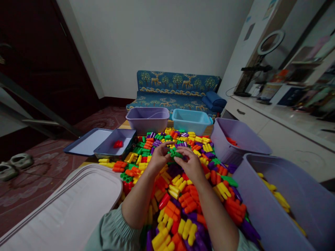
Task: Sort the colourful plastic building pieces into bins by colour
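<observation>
Above a heap of bullet-shaped plastic building blocks [188, 200] in yellow, orange, red, green and purple, I hold a green building block [175, 153]. My left hand [160, 157] is at its left end, fingers curled over the far side. On the right, the fingers and thumb of my right hand [192, 163] close on the same block. Whether it is one piece or several joined together, I cannot tell. Both forearms reach over the heap, and the blocks beneath my hands are partly hidden.
Behind the heap stand a purple bin [148, 120] and a light blue bin [192, 120]. Two more lilac bins [222, 146], [251, 181] line the right, holding orange and yellow blocks. An open tin [104, 151] with red blocks and stacked white lids [70, 205] are left. A patterned sofa [172, 99] lies beyond.
</observation>
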Available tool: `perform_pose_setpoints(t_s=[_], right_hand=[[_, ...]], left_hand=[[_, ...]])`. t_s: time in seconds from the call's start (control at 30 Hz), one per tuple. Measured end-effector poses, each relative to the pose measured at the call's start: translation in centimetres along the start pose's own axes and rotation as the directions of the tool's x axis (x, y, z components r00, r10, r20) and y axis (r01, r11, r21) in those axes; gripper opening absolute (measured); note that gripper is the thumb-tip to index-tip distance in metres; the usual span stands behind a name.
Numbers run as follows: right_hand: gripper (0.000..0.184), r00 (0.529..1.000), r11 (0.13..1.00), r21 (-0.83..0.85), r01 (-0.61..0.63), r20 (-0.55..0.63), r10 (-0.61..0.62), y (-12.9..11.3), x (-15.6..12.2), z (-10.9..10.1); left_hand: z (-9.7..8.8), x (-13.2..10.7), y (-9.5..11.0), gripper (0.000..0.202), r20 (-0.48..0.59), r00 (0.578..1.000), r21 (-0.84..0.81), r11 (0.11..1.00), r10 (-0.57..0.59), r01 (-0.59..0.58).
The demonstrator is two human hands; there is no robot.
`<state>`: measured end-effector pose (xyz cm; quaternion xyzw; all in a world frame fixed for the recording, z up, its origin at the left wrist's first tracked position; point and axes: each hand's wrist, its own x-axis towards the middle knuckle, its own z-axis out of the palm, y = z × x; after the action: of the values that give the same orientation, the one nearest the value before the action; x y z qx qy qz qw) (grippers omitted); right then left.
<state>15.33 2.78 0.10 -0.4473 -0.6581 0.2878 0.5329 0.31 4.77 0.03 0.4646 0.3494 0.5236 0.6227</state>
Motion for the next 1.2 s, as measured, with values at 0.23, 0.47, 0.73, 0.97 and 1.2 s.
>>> perform_pose_setpoints(t_s=[0.23, 0.47, 0.73, 0.97, 1.2], right_hand=[[0.024, 0.990, 0.990, -0.014, -0.142, -0.001, 0.142, 0.4, 0.0, -0.2], [0.037, 0.965, 0.958, 0.125, -0.260, 0.082, 0.251, -0.7, -0.1, -0.3], [0.054, 0.943, 0.921, 0.202, -0.333, 0.096, 0.320, -0.4, -0.2, -0.3], [0.051, 0.946, 0.936, 0.141, -0.323, 0.066, 0.317, 0.5, -0.1, 0.1], [0.042, 0.952, 0.953, 0.002, -0.304, 0.040, 0.303, 0.5, -0.2, -0.1]], left_hand=[[0.0, 0.3, -0.2, 0.055, -0.178, 0.984, 0.119, 0.993, 0.011, 0.011], [-0.1, 0.5, -0.2, 0.046, -0.194, 0.977, 0.144, 0.987, 0.093, -0.066], [0.2, 0.0, 0.0, 0.049, -0.113, 0.987, 0.098, 0.990, 0.114, -0.103], [0.4, -0.1, 0.1, 0.059, -0.030, 0.998, 0.018, 0.998, 0.056, -0.056], [0.5, -0.1, -0.5, 0.047, -0.041, 0.999, 0.092, 0.995, -0.021, 0.025]])
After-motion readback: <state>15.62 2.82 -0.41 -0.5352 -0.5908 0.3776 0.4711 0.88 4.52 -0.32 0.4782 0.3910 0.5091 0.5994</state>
